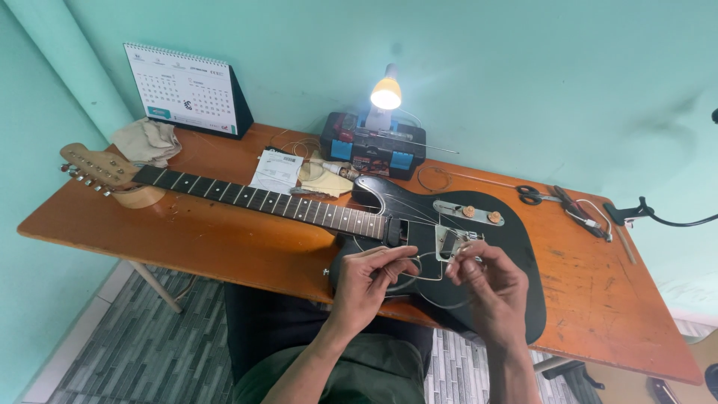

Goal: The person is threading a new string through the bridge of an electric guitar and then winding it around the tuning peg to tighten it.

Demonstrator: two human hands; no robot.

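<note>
A black electric guitar lies flat on the orange wooden table, its neck running left to a pale headstock. Both hands hover over the lower body near the metal bridge. My left hand pinches a thin guitar string that curls in a loop between the hands. My right hand pinches the same string at its other side, just below the bridge.
A lit lamp stands on a black and blue tool case at the back. A desk calendar, cloth, paper packet, scissors, pliers and a black clamp arm lie around.
</note>
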